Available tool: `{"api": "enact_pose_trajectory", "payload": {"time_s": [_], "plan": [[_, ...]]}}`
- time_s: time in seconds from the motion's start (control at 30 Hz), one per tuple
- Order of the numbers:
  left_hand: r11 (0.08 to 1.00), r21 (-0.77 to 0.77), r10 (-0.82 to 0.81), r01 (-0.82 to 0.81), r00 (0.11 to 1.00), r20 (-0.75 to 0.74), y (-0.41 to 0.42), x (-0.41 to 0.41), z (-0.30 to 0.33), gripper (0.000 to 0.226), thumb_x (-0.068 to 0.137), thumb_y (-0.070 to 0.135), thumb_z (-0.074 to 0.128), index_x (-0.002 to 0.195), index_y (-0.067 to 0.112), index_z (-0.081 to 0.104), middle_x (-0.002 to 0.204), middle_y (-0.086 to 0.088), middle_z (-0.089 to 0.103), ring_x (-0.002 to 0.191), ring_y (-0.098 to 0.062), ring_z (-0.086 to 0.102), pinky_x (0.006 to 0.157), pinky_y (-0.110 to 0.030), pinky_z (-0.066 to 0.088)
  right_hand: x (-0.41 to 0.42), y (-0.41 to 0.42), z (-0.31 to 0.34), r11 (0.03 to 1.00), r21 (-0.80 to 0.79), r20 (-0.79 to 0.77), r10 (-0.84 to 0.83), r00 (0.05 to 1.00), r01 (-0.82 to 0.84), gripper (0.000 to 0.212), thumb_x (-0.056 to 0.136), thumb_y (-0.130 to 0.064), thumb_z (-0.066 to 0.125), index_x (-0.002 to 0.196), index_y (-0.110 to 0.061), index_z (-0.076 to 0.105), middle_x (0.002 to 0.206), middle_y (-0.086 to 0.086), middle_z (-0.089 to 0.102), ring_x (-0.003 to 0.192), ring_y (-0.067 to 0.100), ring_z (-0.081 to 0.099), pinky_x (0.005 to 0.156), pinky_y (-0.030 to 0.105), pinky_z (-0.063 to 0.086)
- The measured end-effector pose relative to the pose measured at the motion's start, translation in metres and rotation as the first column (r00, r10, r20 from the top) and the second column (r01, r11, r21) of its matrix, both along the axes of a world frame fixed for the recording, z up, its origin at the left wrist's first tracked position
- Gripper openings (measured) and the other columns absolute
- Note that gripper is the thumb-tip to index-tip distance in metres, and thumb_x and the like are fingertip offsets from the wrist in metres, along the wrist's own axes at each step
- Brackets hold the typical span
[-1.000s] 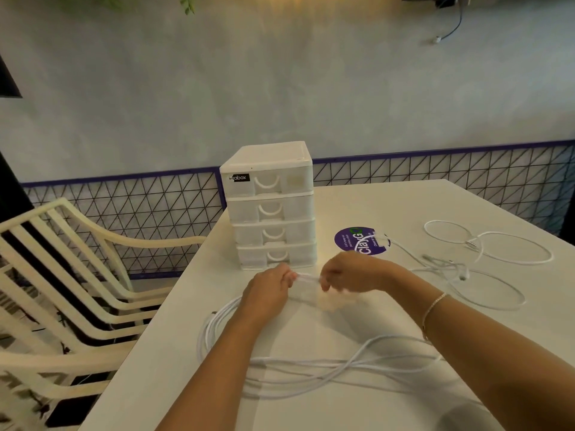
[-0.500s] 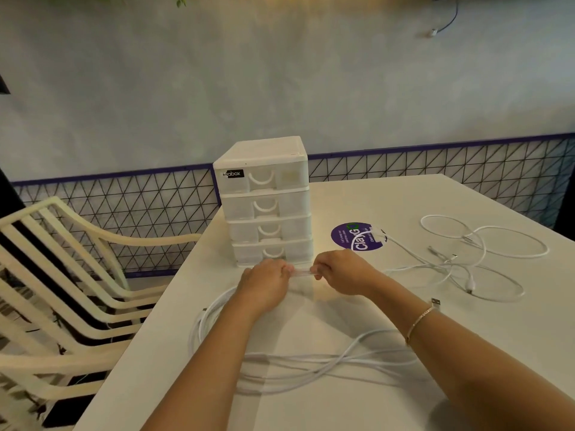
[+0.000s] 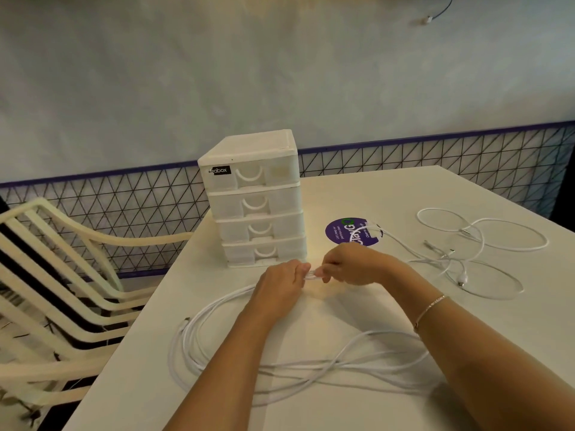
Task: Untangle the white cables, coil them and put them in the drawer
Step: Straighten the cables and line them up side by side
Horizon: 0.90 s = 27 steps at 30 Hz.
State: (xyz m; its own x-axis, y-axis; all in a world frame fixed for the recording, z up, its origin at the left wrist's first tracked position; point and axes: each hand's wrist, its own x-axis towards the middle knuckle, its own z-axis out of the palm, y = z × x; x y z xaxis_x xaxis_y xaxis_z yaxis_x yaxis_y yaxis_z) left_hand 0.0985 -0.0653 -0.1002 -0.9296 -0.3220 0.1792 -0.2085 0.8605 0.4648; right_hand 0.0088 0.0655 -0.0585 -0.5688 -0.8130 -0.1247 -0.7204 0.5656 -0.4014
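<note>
White table (image 3: 389,194) | cream slatted chair (image 3: 62,275) off its left edge | four-drawer unit (image 3: 255,197) at the far left, drawers closed | long white cable (image 3: 280,368) looped near the front edge | thin cables (image 3: 476,244) tangled at right | left hand (image 3: 280,290) and right hand (image 3: 354,265) close together, each pinching a short cable stretch.

We count one white drawer unit (image 3: 253,194) with four drawers stacked in it, all closed. On the desk (image 3: 357,188) lie two separate heaps of white cable: one large loose bundle (image 3: 305,367) near us and one smaller tangle (image 3: 473,247) to the right; how many cables each holds we cannot tell. There is one round purple sticker (image 3: 342,232), one slatted chair (image 3: 62,275), one bracelet (image 3: 429,309), and our two hands.
</note>
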Motion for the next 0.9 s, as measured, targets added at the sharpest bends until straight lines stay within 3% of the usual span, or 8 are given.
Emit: {"api": "enact_pose_trajectory", "payload": {"time_s": [0.07, 0.13, 0.23, 0.37, 0.53, 0.73, 0.83, 0.9], "plan": [[0.999, -0.025, 0.038, -0.038, 0.999, 0.008, -0.003, -0.003, -0.002, 0.038, 0.102, 0.033, 0.026, 0.101, 0.014, 0.059, 0.104, -0.008, 0.063, 0.099, -0.024, 0.055, 0.081, -0.03, 0.038, 0.008, -0.005, -0.003, 0.995, 0.06, -0.031, 0.077, 0.997, -0.075, 0.033, 0.097, -0.029, 0.043, 0.094, -0.009, 0.07, 0.09, 0.003, 0.063, 0.079, 0.013, 0.047, 0.065, 0.024, 0.034], [0.998, -0.03, 0.056, -0.056, 0.998, -0.007, -0.005, -0.005, -0.001, 0.039, 0.102, 0.032, 0.027, 0.113, 0.013, 0.059, 0.11, -0.007, 0.062, 0.105, -0.024, 0.055, 0.082, -0.027, 0.036, 0.012, -0.005, -0.002, 0.985, 0.092, -0.015, 0.147, 0.989, -0.145, 0.033, 0.097, -0.029, 0.044, 0.092, -0.01, 0.07, 0.087, -0.001, 0.063, 0.073, 0.01, 0.047, 0.066, 0.023, 0.035], [1.0, -0.003, 0.014, -0.014, 0.999, -0.038, -0.003, -0.004, 0.004, 0.038, 0.102, 0.031, 0.028, 0.106, 0.011, 0.06, 0.098, -0.004, 0.062, 0.099, -0.024, 0.056, 0.075, -0.027, 0.034, 0.005, 0.002, 0.001, 0.995, -0.089, 0.107, 0.045, 0.993, -0.036, 0.027, 0.096, -0.029, 0.048, 0.084, -0.015, 0.067, 0.07, -0.009, 0.054, 0.065, 0.006, 0.047, 0.062, 0.018, 0.036], [0.996, -0.017, -0.087, 0.087, 0.996, 0.009, 0.008, -0.004, 0.004, 0.037, 0.102, 0.032, 0.026, 0.091, 0.014, 0.056, 0.095, -0.007, 0.065, 0.095, -0.028, 0.057, 0.076, -0.032, 0.037, -0.003, 0.002, -0.007, 0.938, -0.332, -0.012, -0.115, 0.993, 0.104, 0.03, 0.097, -0.024, 0.046, 0.096, -0.005, 0.068, 0.09, 0.005, 0.065, 0.082, 0.013, 0.052, 0.069, 0.024, 0.038], [0.998, -0.008, 0.064, -0.066, 0.992, -0.106, -0.008, -0.004, 0.005, 0.037, 0.102, 0.026, 0.027, 0.119, 0.013, 0.057, 0.112, -0.007, 0.064, 0.105, -0.024, 0.056, 0.075, -0.024, 0.032, 0.006, -0.004, -0.004, 0.983, -0.181, 0.024, 0.036, 0.999, -0.031, 0.027, 0.096, -0.025, 0.047, 0.085, -0.011, 0.067, 0.069, -0.011, 0.051, 0.062, 0.005, 0.044, 0.057, 0.015, 0.032], [0.994, 0.101, -0.04, 0.048, 0.996, -0.081, 0.004, -0.001, 0.01, 0.036, 0.101, 0.03, 0.03, 0.102, 0.01, 0.059, 0.086, 0.004, 0.056, 0.082, -0.015, 0.049, 0.064, -0.022, 0.027, -0.005, 0.001, -0.007, 0.934, -0.336, 0.102, -0.089, 0.991, 0.119, 0.026, 0.096, -0.027, 0.048, 0.092, -0.009, 0.067, 0.072, -0.003, 0.055, 0.073, 0.012, 0.048, 0.065, 0.023, 0.038], [0.992, 0.123, 0.019, -0.004, 0.992, -0.122, -0.001, 0.0, 0.009, 0.033, 0.102, 0.029, 0.031, 0.1, 0.011, 0.059, 0.085, 0.004, 0.055, 0.079, -0.015, 0.047, 0.061, -0.023, 0.026, -0.01, 0.007, -0.007, 0.953, -0.291, 0.212, -0.024, 0.977, 0.087, 0.019, 0.094, -0.028, 0.051, 0.082, -0.022, 0.065, 0.065, -0.005, 0.05, 0.065, 0.011, 0.043, 0.063, 0.025, 0.036], [0.992, 0.121, 0.04, -0.024, 0.992, -0.123, -0.003, 0.001, 0.009, 0.033, 0.102, 0.028, 0.03, 0.102, 0.011, 0.059, 0.086, 0.004, 0.054, 0.079, -0.015, 0.046, 0.061, -0.022, 0.026, -0.015, 0.015, -0.002, 0.977, -0.204, 0.186, -0.022, 0.982, 0.06, 0.015, 0.093, -0.031, 0.054, 0.085, -0.026, 0.065, 0.066, -0.008, 0.051, 0.064, 0.008, 0.044, 0.06, 0.019, 0.035]]}}
